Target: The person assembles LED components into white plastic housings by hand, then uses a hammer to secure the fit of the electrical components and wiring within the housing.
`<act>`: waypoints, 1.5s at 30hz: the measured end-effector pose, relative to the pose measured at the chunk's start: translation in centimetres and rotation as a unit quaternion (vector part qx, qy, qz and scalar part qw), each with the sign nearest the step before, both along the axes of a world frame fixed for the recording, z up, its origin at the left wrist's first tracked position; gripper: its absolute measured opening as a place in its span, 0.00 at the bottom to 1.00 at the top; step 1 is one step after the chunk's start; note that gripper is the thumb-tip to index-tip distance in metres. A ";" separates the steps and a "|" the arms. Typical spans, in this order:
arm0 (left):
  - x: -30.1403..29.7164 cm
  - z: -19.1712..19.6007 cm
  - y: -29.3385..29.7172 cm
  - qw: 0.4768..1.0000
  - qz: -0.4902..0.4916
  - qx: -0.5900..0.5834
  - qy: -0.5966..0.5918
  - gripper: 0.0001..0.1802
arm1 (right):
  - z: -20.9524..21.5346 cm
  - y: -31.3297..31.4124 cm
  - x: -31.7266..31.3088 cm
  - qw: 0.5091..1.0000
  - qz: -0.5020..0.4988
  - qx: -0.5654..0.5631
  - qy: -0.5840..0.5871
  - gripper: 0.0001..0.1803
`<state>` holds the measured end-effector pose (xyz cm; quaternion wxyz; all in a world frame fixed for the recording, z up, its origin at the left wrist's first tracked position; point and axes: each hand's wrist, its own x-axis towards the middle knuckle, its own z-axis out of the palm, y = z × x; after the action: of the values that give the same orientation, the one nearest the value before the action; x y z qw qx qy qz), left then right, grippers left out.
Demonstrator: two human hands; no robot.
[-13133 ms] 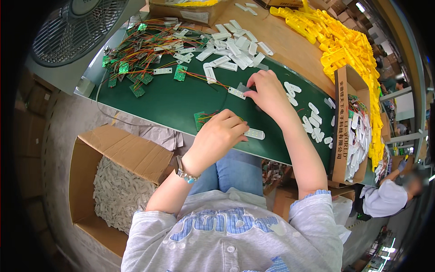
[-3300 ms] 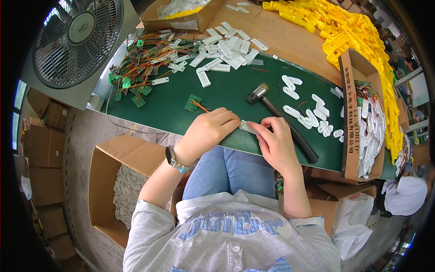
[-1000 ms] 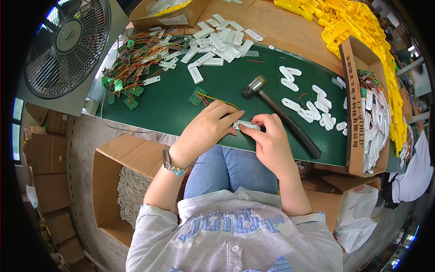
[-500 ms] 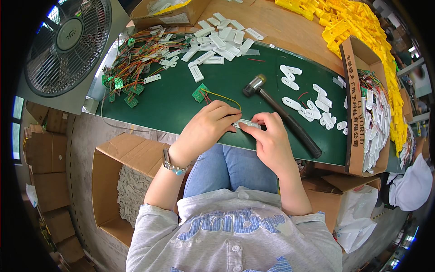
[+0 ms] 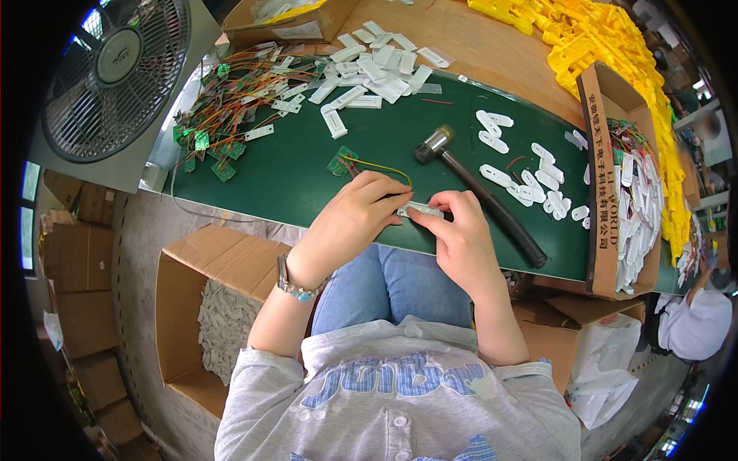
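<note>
Near the front edge of the green table, both my hands grip a small white plastic casing (image 5: 421,209). My left hand (image 5: 367,206) is closed with its fingertips at the casing's left end. My right hand (image 5: 460,223) pinches the right end between thumb and fingers. Yellow and red wires (image 5: 383,167) run from beside my left fingers to a green circuit board (image 5: 341,161), which lies on the table just beyond that hand. Fingers cover part of the casing, so what sits inside it is hard to make out.
A hammer (image 5: 492,201) lies right of my hands. White casings (image 5: 380,69) are heaped at the back, wired circuit boards (image 5: 231,115) at the left, small white covers (image 5: 542,173) at the right. A cardboard box (image 5: 603,200) of wired parts bounds the right side; a fan (image 5: 115,77) stands left.
The circuit board has shifted and tilted slightly beside its wires. Both hands keep nearly the same place on the casing. A person in white at the far right has moved.
</note>
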<state>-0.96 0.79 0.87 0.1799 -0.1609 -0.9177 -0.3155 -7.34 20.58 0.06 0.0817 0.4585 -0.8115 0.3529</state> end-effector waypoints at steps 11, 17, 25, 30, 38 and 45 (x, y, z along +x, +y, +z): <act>0.3 -0.1 0.4 0.999 0.016 -0.023 0.031 0.19 | 0.6 0.0 -0.6 0.999 0.032 0.022 0.013 0.16; 0.2 -0.5 0.1 0.999 0.008 -0.006 0.033 0.17 | 1.8 0.2 -1.4 0.995 0.059 0.082 0.025 0.16; 0.1 -1.4 -0.2 0.998 -0.004 0.025 0.055 0.16 | 6.5 -0.9 -3.5 0.950 0.149 0.274 0.006 0.13; 0.2 -2.0 -0.3 0.998 0.007 0.027 0.052 0.15 | 8.5 -3.4 -9.1 0.902 0.292 0.289 -0.134 0.10; 0.1 -1.7 -0.6 0.998 -0.007 0.042 0.039 0.15 | 3.6 -8.0 -17.4 0.977 0.031 0.167 0.125 0.04; 0.0 -1.6 -0.6 0.998 -0.013 0.053 0.028 0.16 | 3.6 -6.2 -16.7 0.967 -0.004 0.172 0.190 0.03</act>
<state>-1.00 0.17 -0.70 0.2095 -0.1713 -0.8923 -0.3613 -24.04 14.37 3.63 0.1556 0.5211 -0.8314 0.1143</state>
